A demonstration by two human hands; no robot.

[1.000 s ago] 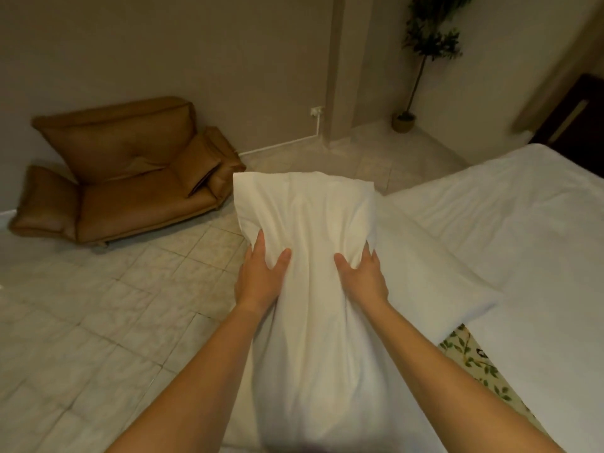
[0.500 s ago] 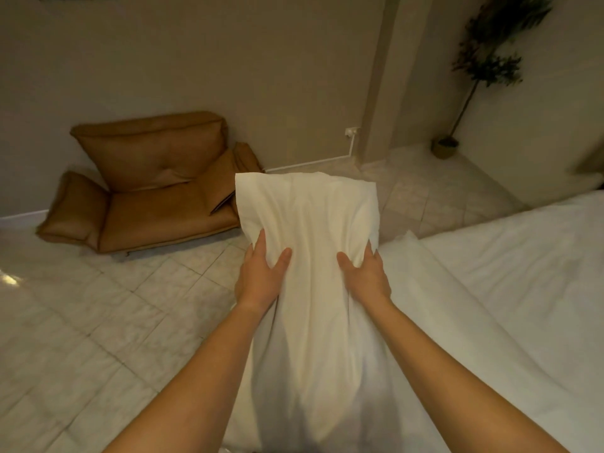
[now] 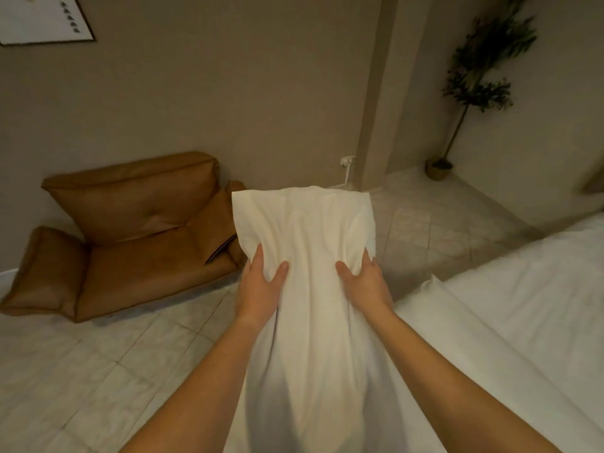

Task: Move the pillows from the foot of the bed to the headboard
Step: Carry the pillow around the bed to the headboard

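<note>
A white pillow (image 3: 307, 256) hangs lengthwise in front of me, lifted off the bed, its far end pointing at the wall. My left hand (image 3: 260, 289) grips its left side, thumb on top and fingers curled under. On the other side my right hand (image 3: 364, 286) grips the pillow the same way. A second white pillow (image 3: 457, 338) lies along the edge of the white bed (image 3: 539, 289) at the right, partly hidden behind the held pillow and my right arm.
A tan leather floor chair (image 3: 137, 237) sits against the wall at the left on the pale tiled floor (image 3: 81, 371). A potted plant (image 3: 441, 165) stands in the far right corner beside a wall pillar. A framed picture (image 3: 42, 18) hangs at top left.
The held pillow has stayed in both hands. My view has turned left and tilted up, so the bed slid to the right edge and more wall and the picture came into view.
</note>
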